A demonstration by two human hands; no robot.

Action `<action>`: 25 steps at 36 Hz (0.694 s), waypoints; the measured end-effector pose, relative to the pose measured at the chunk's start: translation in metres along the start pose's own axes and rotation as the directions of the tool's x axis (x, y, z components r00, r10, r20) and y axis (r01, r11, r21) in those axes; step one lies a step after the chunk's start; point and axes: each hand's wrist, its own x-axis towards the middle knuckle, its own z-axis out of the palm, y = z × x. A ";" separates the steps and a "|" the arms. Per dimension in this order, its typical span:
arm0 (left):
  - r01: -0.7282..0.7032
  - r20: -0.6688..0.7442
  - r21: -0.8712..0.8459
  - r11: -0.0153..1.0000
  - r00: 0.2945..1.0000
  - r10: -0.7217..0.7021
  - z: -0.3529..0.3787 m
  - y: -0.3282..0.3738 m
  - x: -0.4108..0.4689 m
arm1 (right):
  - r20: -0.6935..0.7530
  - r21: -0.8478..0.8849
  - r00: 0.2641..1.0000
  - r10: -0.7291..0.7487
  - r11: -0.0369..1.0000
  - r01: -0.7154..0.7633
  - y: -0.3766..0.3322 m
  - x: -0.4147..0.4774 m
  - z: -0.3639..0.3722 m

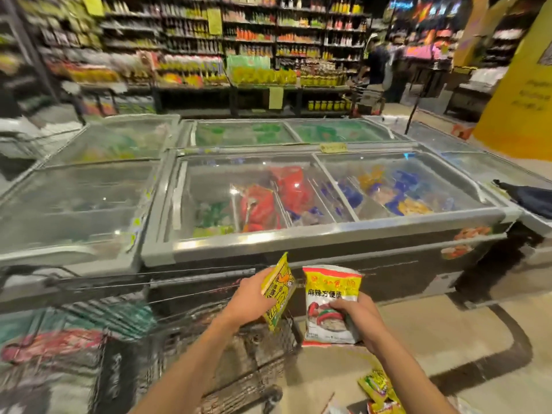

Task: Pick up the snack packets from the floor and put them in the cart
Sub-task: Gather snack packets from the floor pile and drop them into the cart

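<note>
One head view — looking forward and down, close over the cart (149, 339), seemingly facing freezers (298, 234).

Both hands are full. The left hand (249, 297) holds a yellow packet (277, 289) right over the cart's far end (260, 342), with open air under it down into the basket. The right hand (357, 316) holds a white packet (328, 303) just beside the cart. The big freezer (298, 246) blocks the way close ahead. Bare floor (442, 333) lies open to the right. More packets (379, 389) lie below the right arm.
</note>
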 end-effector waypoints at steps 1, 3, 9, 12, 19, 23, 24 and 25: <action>0.016 0.006 -0.003 1.000 1.000 -0.016 -0.009 -0.010 -0.001 | 0.011 -0.015 1.000 0.004 1.000 -0.004 0.002 0.005 0.016; 0.030 0.015 0.009 1.000 0.999 -0.030 -0.024 -0.033 -0.001 | 0.039 -0.065 0.999 0.009 0.998 -0.007 0.007 0.016 0.044; 0.100 0.007 -0.015 0.995 0.995 -0.100 -0.045 -0.103 -0.004 | 0.056 -0.103 0.996 0.070 0.993 -0.064 0.023 0.033 0.116; 0.111 0.046 0.031 0.993 0.993 -0.112 -0.046 -0.128 -0.004 | 0.060 -0.135 0.994 0.089 0.988 -0.080 0.033 0.035 0.140; 0.246 0.118 0.070 0.967 0.960 -0.253 -0.045 -0.177 0.009 | 0.073 -0.274 0.986 0.151 0.953 -0.126 0.069 0.072 0.168; 0.318 0.117 0.118 0.941 0.936 -0.331 -0.037 -0.199 0.016 | 0.113 -0.371 0.971 0.212 0.915 -0.157 0.096 0.107 0.178; 0.324 0.117 0.141 0.936 0.933 -0.341 -0.032 -0.207 0.018 | 0.125 -0.395 0.965 0.230 0.904 -0.164 0.100 0.114 0.183; 0.337 0.117 0.150 0.929 0.927 -0.355 -0.027 -0.215 0.021 | 0.130 -0.417 0.963 0.235 0.894 -0.162 0.105 0.120 0.189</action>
